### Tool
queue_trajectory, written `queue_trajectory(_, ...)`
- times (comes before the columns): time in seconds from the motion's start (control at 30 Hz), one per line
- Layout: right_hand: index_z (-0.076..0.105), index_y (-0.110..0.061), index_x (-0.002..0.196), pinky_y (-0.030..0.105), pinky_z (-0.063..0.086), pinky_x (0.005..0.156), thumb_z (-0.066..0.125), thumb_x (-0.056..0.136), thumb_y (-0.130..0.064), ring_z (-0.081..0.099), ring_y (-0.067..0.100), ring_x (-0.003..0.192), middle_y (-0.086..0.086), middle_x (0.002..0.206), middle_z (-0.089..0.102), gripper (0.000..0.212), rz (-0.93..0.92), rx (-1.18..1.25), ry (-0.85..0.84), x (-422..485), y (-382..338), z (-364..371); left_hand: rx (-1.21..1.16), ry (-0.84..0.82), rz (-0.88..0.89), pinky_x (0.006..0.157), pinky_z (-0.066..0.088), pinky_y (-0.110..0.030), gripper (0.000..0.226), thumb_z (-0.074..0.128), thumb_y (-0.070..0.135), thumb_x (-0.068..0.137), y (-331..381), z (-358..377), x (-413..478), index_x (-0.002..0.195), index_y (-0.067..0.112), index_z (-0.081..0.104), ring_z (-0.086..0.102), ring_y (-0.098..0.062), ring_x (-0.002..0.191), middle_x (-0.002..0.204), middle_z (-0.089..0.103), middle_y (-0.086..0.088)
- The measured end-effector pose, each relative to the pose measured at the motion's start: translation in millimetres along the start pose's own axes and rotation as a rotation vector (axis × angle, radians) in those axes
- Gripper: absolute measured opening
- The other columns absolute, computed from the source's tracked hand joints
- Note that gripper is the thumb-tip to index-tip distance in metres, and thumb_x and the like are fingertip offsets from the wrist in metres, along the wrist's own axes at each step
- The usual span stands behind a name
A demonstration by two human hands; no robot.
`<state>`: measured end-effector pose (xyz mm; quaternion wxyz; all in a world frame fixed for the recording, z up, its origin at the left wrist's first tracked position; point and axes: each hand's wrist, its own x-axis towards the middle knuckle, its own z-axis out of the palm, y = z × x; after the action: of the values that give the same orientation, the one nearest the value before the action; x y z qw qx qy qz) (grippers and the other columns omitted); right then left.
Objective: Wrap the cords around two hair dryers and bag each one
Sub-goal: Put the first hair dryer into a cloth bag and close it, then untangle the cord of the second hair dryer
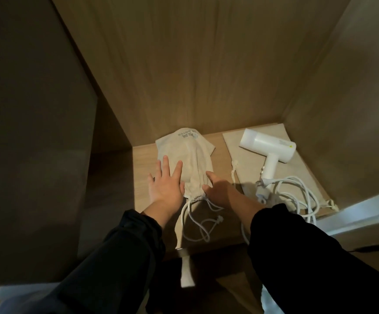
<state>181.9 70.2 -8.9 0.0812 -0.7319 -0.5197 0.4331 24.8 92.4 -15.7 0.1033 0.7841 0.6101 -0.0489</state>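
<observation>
Black sleeves (120,257) are reaching in from the near edge toward a wooden shelf (220,234). Just past that edge a blurred white strip (187,273) is hanging down; what it is cannot be told. White drawstrings (197,223) are trailing in loose loops across the shelf, running back to the gathered neck of the full bag (184,152).

On the left of that neck, the left hand (165,186) is lying flat with fingers spread and straight, pressing on the cloth and gripping nothing. On the right of it, the right hand (222,191) is sitting in shadow with fingers stretched out loosely, its fingertip touching the cloth, with nothing held.

Farther right, a white cord (297,191) is sprawling unwound in a tangle, partly over the near end of a flat bag (240,146). Beyond it, the white dryer (270,148) is lying on its side on that flat bag, handle pointing toward the person and barrel toward the back. Both bags are lying side by side, apart, with bare shelf showing between them. Behind everything, a wood-grain wall (195,75) is rising.
</observation>
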Motion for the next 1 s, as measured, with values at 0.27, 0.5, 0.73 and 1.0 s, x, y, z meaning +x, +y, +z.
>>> queue_trajectory(0.27,0.039,-0.016,0.142,0.034,0.038,0.105,0.049,0.093,-0.022,0.047,0.025,0.127,0.008,0.141,0.050,0.050,-0.044,-0.010,0.250,-40,36,-9,-0.012,0.046,0.166,0.118,0.002,-0.049,0.061,0.029,0.042,0.101,20,1,-31,0.153,0.024,0.002,-0.014,-0.027,0.147,0.161,-0.009,-0.006)
queue_trajectory(0.5,0.051,-0.011,0.134,0.030,0.036,0.105,0.054,0.090,-0.016,0.048,0.024,0.124,0.010,0.133,0.053,0.044,-0.160,0.042,0.366,-85,63,-16,-0.076,0.040,0.304,0.121,0.008,-0.045,0.064,0.043,0.028,0.097,48,4,-69,0.152,0.022,0.012,-0.002,-0.024,0.148,0.160,0.007,-0.005)
queue_trajectory(0.73,0.065,-0.012,0.112,0.029,0.044,0.092,0.054,0.090,-0.008,0.055,0.016,0.100,0.005,0.112,0.059,0.025,-0.172,0.203,0.652,-122,107,-21,-0.321,0.000,0.464,0.112,0.023,-0.026,0.049,0.048,0.010,0.090,82,12,-95,0.138,0.018,0.047,0.035,-0.019,0.134,0.142,0.045,-0.001)
queue_trajectory(1.0,0.062,-0.003,0.111,0.048,0.043,0.099,0.057,0.088,-0.009,0.052,0.034,0.110,0.015,0.117,0.053,0.025,0.126,0.367,0.837,-117,172,-43,-0.742,-0.346,0.214,0.088,0.043,-0.021,0.039,0.046,0.007,0.095,148,21,-96,0.130,0.019,0.056,0.057,-0.017,0.109,0.123,0.060,-0.001)
